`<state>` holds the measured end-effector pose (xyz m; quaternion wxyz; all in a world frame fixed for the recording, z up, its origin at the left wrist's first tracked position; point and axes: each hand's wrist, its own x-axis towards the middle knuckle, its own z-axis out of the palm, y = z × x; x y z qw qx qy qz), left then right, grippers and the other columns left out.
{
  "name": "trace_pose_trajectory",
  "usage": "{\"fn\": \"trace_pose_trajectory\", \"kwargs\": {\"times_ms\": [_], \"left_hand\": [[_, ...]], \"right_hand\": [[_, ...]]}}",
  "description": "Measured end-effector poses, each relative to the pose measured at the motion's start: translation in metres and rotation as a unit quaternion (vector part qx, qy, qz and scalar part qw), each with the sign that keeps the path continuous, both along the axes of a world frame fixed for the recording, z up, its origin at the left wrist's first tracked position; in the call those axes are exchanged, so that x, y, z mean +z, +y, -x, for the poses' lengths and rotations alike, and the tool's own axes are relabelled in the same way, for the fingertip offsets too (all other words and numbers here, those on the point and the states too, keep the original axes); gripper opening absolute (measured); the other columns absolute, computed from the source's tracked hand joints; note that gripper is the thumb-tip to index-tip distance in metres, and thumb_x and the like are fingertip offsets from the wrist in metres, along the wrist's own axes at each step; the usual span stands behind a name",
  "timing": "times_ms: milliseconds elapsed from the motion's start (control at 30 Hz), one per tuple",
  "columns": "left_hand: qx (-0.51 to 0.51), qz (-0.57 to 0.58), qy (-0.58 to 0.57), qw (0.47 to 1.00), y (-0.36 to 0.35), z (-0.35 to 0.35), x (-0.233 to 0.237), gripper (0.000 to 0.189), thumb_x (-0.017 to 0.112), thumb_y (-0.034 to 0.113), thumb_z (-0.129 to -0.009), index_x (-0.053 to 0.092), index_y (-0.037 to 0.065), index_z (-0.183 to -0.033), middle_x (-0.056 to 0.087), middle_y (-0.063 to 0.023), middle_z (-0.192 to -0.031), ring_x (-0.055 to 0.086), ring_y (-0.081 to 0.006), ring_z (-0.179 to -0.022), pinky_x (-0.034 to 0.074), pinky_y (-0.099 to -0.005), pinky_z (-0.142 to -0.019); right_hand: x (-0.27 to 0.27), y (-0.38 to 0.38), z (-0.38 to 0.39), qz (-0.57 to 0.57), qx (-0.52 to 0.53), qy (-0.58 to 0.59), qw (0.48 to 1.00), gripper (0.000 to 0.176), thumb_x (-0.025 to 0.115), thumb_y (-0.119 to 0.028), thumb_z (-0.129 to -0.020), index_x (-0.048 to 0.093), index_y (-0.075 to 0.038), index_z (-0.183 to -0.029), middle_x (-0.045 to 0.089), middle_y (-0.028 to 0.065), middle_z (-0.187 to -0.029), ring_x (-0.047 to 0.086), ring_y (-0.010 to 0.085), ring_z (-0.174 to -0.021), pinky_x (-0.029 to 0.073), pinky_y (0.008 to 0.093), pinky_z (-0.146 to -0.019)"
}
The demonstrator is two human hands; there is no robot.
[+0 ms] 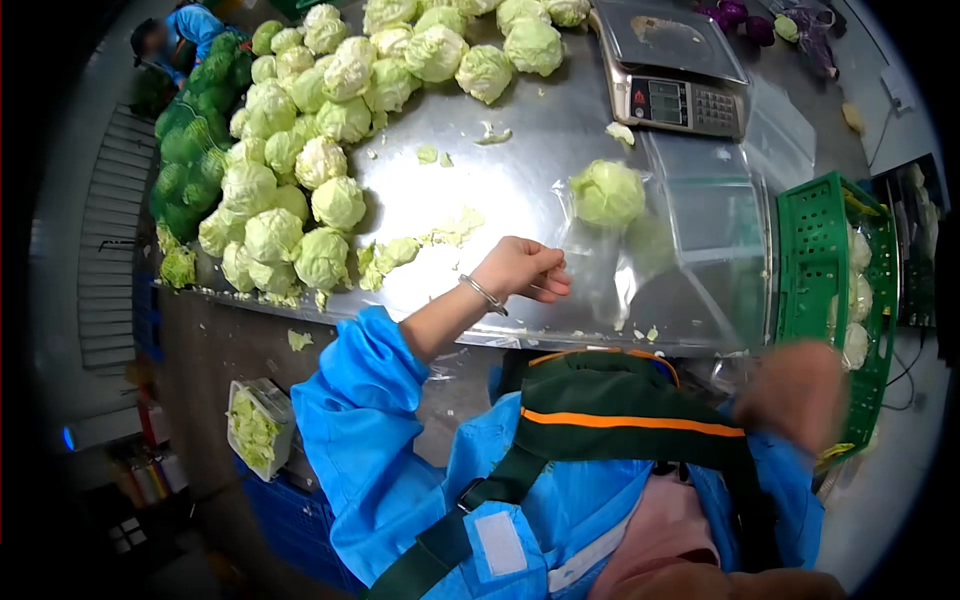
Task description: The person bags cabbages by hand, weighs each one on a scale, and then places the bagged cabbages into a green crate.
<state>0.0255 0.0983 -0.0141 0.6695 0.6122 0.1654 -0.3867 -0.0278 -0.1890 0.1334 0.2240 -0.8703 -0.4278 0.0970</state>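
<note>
Left hand [524, 271]: fingers curled together, thumb drawn close; cabbage [608, 193] sat near, at two o'clock. Right hand [798, 396]: blurred, finger spread unreadable; green crate [806, 255] stood at twelve.

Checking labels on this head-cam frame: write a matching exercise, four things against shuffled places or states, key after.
Things
1. left hand
2. right hand
3. lone cabbage
4. scale

Places or states
A. blurred, near the green crate
B. on the far side of the metal table, display facing the wearer
C. over the table, fingers curled, metal bracelet at the wrist
D. on the table, apart from the cabbage pile

Pairs: 1-C, 2-A, 3-D, 4-B
</note>
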Motion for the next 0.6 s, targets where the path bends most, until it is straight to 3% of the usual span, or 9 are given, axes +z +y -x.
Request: {"fn": "trace_pose_trajectory", "kwargs": {"times_ms": [133, 200, 233, 300, 333, 367, 400, 467, 600], "left_hand": [[-0.062, 0.002, 0.049, 0.997, 0.018, 0.003, 0.012, 0.036, 0.057, 0.024, -0.084, 0.055, -0.007, -0.102, 0.064, -0.0184, -0.083, 0.065, -0.0214, -0.071, 0.054, -0.0277, -0.057], [-0.051, -0.042, 0.044, 0.997, 0.043, 0.003, 0.01, 0.038, 0.053, 0.025, -0.086, 0.053, -0.007, -0.107, 0.064, -0.0164, -0.08, 0.065, -0.0204, -0.064, 0.053, -0.0269, -0.054], [-0.017, -0.075, 0.013, 0.997, 0.058, 0.004, -0.013, 0.038, 0.05, 0.026, -0.088, 0.051, -0.007, -0.109, 0.065, -0.0142, -0.076, 0.064, -0.0195, -0.059, 0.053, -0.0262, -0.052], [-0.002, -0.39, -0.473, 0.79, 0.068, 0.021, -0.084, 0.054, 0.062, 0.016, -0.079, 0.04, 0.0, -0.125, 0.059, -0.0205, -0.098, 0.06, -0.0315, -0.09, 0.048, -0.0379, -0.078], [0.026, -0.383, -0.539, 0.75, 0.05, 0.013, -0.076, 0.057, 0.064, 0.014, -0.077, 0.038, 0.002, -0.126, 0.057, -0.0192, -0.101, 0.056, -0.0315, -0.097, 0.042, -0.0397, -0.086], [0.041, -0.367, -0.597, 0.712, 0.023, 0.013, -0.069, 0.061, 0.065, 0.011, -0.075, 0.036, 0.003, -0.128, 0.056, -0.018, -0.105, 0.052, -0.0315, -0.104, 0.035, -0.0414, -0.095], [0.035, -0.335, -0.596, 0.729, 0.0, 0.011, -0.065, 0.052, 0.063, 0.01, -0.077, 0.041, 0.003, -0.123, 0.057, -0.0157, -0.101, 0.051, -0.0302, -0.102, 0.033, -0.0413, -0.096], [0.048, -0.252, -0.629, 0.734, -0.031, 0.002, -0.075, 0.033, 0.059, 0.009, -0.08, 0.051, 0.002, -0.111, 0.058, -0.0126, -0.096, 0.053, -0.0287, -0.097, 0.031, -0.0408, -0.097], [0.245, -0.081, -0.484, 0.836, -0.041, -0.004, -0.081, 0.021, 0.041, 0.015, -0.093, 0.055, 0.001, -0.088, 0.057, -0.0087, -0.077, 0.055, -0.0139, -0.073, 0.044, -0.0284, -0.069]], "right_hand": [[-0.026, -0.094, 0.008, -0.099, -0.174, 0.434, 0.878, 0.018, 0.047, -0.018, -0.083, 0.058, -0.004, -0.084, 0.057, 0.0089, -0.078, 0.053, 0.0204, -0.063, 0.044, 0.0323, -0.058], [-0.092, -0.141, 0.025, 0.1, -0.305, 0.488, 0.812, 0.02, 0.043, -0.017, -0.085, 0.058, -0.005, -0.089, 0.058, 0.0113, -0.083, 0.056, 0.0222, -0.067, 0.046, 0.0341, -0.062], [-0.188, -0.21, 0.071, 0.433, -0.246, 0.27, 0.824, 0.031, 0.051, -0.018, -0.081, 0.055, -0.003, -0.108, 0.056, 0.0173, -0.108, 0.055, 0.0277, -0.101, 0.046, 0.0384, -0.079], [-0.171, -0.172, 0.047, 0.177, -0.186, 0.316, 0.913, 0.082, 0.063, -0.003, -0.068, 0.02, -0.003, -0.138, 0.028, 0.0193, -0.139, 0.024, 0.0316, -0.13, 0.034, 0.0372, -0.099], [-0.184, -0.147, 0.029, 0.015, -0.379, 0.323, 0.867, 0.083, 0.064, -0.004, -0.068, 0.019, -0.002, -0.137, 0.024, 0.0193, -0.14, 0.024, 0.0338, -0.13, 0.026, 0.0376, -0.104], [-0.177, -0.103, 0.002, -0.08, -0.37, 0.131, 0.916, 0.081, 0.066, -0.006, -0.068, 0.023, -0.003, -0.136, 0.024, 0.0195, -0.139, 0.028, 0.0341, -0.127, 0.026, 0.0386, -0.103], [-0.17, -0.068, -0.025, -0.103, -0.287, -0.035, 0.952, 0.074, 0.066, -0.007, -0.069, 0.029, -0.002, -0.133, 0.026, 0.0199, -0.137, 0.031, 0.0345, -0.124, 0.027, 0.0386, -0.102], [-0.162, -0.007, -0.061, -0.156, -0.208, -0.093, 0.961, 0.055, 0.063, -0.01, -0.076, 0.038, 0.0, -0.124, 0.044, 0.0175, -0.123, 0.044, 0.0305, -0.114, 0.035, 0.036, -0.095], [-0.201, 0.002, -0.086, -0.426, -0.388, 0.094, 0.812, 0.017, 0.054, -0.016, -0.086, 0.05, -0.002, -0.093, 0.055, 0.0076, -0.081, 0.053, 0.0142, -0.078, 0.042, 0.0252, -0.068]]}}
